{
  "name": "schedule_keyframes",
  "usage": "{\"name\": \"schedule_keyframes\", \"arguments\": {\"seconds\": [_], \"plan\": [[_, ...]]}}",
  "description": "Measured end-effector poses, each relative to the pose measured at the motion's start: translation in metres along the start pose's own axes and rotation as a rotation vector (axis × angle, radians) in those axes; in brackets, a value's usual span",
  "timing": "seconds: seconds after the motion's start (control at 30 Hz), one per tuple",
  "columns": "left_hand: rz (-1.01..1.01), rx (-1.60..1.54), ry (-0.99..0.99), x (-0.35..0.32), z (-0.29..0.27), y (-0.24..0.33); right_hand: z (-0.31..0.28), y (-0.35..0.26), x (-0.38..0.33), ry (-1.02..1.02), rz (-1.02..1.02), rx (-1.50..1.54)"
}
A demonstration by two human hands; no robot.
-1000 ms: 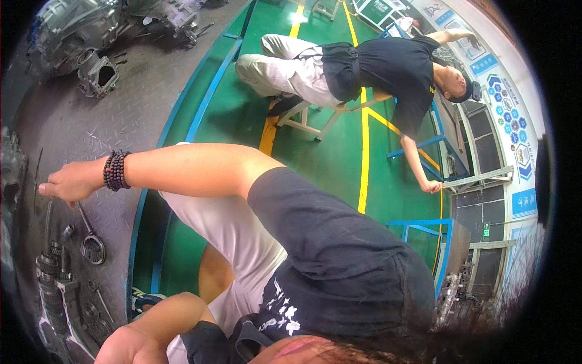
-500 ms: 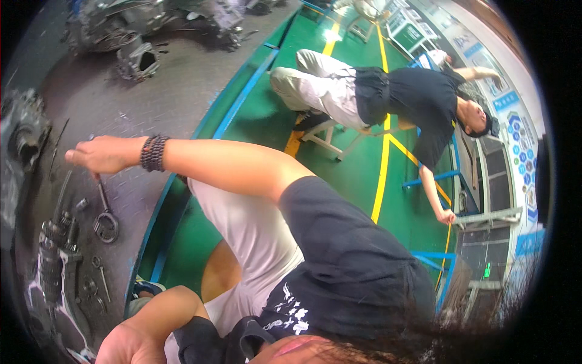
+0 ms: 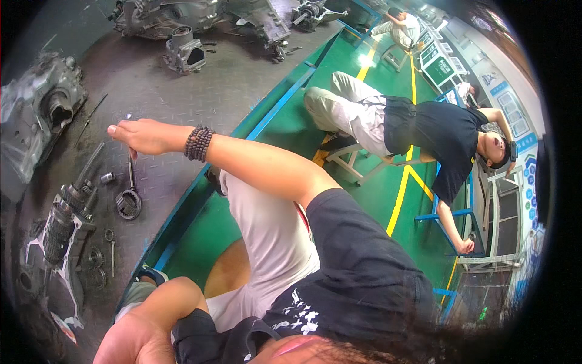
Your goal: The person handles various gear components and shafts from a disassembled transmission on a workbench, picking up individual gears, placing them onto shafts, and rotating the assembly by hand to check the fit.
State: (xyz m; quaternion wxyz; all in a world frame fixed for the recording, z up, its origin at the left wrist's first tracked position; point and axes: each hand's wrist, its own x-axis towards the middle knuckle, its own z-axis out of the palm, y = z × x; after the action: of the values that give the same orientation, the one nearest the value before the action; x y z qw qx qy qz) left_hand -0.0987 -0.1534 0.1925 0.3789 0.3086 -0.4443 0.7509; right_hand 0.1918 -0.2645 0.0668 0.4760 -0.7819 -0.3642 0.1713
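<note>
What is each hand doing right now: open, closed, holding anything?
Left hand: fingers extended over the dark metal floor plate, open, holding nothing visible.
Right hand: at the lower edge, fingers hidden; cannot be told.

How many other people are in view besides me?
2. One person in a black top leans back on a stool on the green floor; another in a light top sits far behind. More may be hidden.

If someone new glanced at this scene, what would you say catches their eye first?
Probably the outstretched hand with a dark bead bracelet, reaching over grey metal flooring strewn with gearbox parts: a gear shaft at lower left, a housing at far left. Next, a person in a black shirt leaning far back on a stool on the green floor.
</note>
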Motion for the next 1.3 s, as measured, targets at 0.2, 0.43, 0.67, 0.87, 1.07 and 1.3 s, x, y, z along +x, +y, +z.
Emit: {"name": "schedule_keyframes", "arguments": {"seconds": [0.2, 0.43, 0.67, 0.87, 1.07, 1.3], "plan": [[-0.023, 0.048, -0.041, -0.005, 0.000, 0.005, 0.001, -0.002, -0.004, -0.008, 0.050, -0.011], [-0.008, 0.091, -0.049, -0.001, 0.001, 0.005, 0.001, -0.002, -0.002, -0.018, 0.055, -0.022], [0.014, 0.081, 0.002, -0.006, 0.007, 0.002, 0.002, -0.003, -0.002, -0.018, 0.045, -0.025], [-0.005, 0.137, -0.080, -0.001, 0.000, 0.005, -0.001, -0.002, -0.004, -0.027, 0.073, -0.036], [-0.034, 0.028, -0.070, 0.002, 0.000, 0.002, 0.000, -0.002, -0.003, -0.034, 0.065, -0.040], [-0.177, -0.276, 0.022, 0.000, 0.012, -0.005, 0.001, 0.002, -0.003, -0.022, 0.049, -0.044]]}}
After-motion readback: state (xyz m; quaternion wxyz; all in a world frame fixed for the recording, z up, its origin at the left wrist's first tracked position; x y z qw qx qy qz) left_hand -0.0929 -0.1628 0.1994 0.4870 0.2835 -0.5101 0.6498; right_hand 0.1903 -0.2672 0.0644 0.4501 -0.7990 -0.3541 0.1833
